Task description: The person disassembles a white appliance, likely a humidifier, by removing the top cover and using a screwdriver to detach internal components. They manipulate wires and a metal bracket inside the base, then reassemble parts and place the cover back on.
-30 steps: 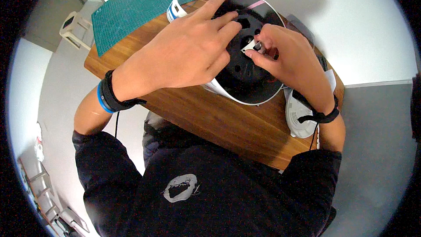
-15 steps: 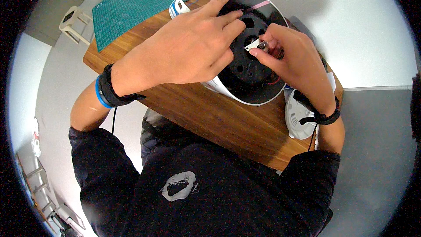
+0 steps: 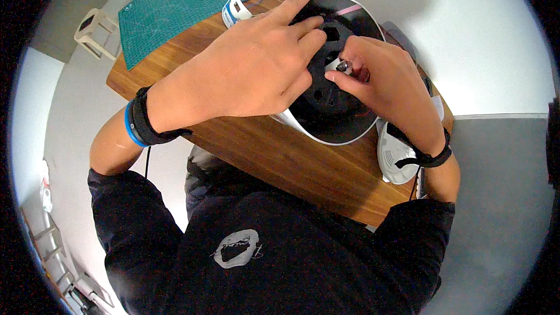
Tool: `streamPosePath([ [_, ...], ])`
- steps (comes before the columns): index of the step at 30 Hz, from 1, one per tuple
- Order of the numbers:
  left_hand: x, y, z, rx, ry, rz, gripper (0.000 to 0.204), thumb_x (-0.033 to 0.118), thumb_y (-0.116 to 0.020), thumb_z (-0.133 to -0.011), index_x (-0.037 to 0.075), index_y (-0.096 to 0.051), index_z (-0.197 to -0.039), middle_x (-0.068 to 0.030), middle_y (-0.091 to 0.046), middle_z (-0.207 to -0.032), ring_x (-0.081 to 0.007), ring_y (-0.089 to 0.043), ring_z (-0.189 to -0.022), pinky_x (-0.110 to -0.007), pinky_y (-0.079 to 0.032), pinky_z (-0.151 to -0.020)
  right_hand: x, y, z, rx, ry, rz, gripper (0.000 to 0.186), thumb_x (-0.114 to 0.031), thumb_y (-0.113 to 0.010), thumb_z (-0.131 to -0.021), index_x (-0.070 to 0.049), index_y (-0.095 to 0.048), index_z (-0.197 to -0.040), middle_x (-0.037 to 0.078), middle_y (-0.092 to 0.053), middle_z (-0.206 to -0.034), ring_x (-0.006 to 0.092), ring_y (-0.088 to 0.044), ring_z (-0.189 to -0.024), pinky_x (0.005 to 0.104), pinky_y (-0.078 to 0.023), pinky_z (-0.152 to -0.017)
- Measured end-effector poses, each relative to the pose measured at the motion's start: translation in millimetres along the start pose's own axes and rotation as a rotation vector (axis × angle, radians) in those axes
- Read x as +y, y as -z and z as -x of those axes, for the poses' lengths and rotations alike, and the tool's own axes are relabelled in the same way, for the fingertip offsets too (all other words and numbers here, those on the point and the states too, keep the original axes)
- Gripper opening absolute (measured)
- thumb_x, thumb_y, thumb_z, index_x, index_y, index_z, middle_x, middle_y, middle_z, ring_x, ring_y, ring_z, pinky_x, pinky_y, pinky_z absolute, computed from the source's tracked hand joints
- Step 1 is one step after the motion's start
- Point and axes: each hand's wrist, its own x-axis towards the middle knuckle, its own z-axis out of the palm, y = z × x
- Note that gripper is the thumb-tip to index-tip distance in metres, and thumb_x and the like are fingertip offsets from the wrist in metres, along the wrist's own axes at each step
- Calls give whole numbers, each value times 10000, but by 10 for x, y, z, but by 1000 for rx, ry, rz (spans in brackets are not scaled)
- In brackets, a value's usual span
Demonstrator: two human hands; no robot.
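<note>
A round white appliance housing (image 3: 303, 130) lies with its open end up, showing a black inside with holes. My left hand (image 3: 256, 64) is laid over its left rim and grips it, the index finger stretched along the edge and the other fingers bent inward; the thumb is hidden. Over the middle of the housing, my right hand (image 3: 382, 76) is closed in a pinch on a small white piece (image 3: 335, 65) with a dark, shiny part beside it. Its exact kind is hard to make out. A pink strip (image 3: 349, 10) shows on the inner wall.
The wooden table (image 3: 274, 154) carries a green cutting mat (image 3: 186, 11) at the far left and a curved white panel (image 3: 233, 10) behind my left hand. A white plastic base or lid (image 3: 395, 154) lies under my right wrist. Beyond the table stands a stool (image 3: 96, 32).
My right hand has turned slightly and shifted a little left, so less of the small white piece shows. My left hand stays on the rim.
</note>
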Motion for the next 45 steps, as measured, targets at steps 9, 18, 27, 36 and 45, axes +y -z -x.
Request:
streamPosePath([
  [9, -2, 5, -71, 13, -32, -32, 466, 86, -677, -866, -66, -621, -1303, -245, -649, -1454, -467, -432, -1536, -554, -594, -1076, 97, -82, 134, 167, 37, -78, 310, -221, -849, -920, -50, -681, -1116, 140, -684, -929, 362, -709, -877, 432, -587, -791],
  [18, 24, -4, -66, -19, -4, -4, 479, 77, -673, -860, -75, -619, -1311, -253, -641, -1461, -464, -427, -1542, -560, -565, -1113, 118, -154, 128, 169, -184, -359, 471, -193, -953, -807, -22, -693, -1160, 99, -761, -1080, 219, -752, -968, 346, -629, -894],
  [27, 18, 46, -79, -55, -24, -64, 510, 59, -685, -851, -78, -603, -1335, -261, -623, -1479, -474, -408, -1551, -551, -521, -1163, 166, -153, 69, 127, -175, -373, 453, -232, -982, -778, -24, -730, -1091, 81, -768, -966, 191, -755, -886, 329, -627, -820],
  [36, -27, -4, -94, -24, -13, -65, 473, 65, -656, -891, -72, -606, -1341, -264, -671, -1392, -485, -414, -1544, -547, -505, -1174, 238, -141, 26, 119, -132, -381, 415, -245, -960, -818, -27, -765, -1113, 105, -782, -988, 205, -766, -886, 334, -626, -820],
  [45, -333, -127, 91, 17, 42, 270, 473, -6, -547, -855, 35, -630, -1319, -219, -625, -1464, -499, -366, -1567, -580, -341, -1296, 442, -29, 20, -63, -60, -502, 462, -249, -772, -1016, -62, -664, -1425, 144, -753, -1226, 271, -736, -1138, 384, -587, -1005],
])
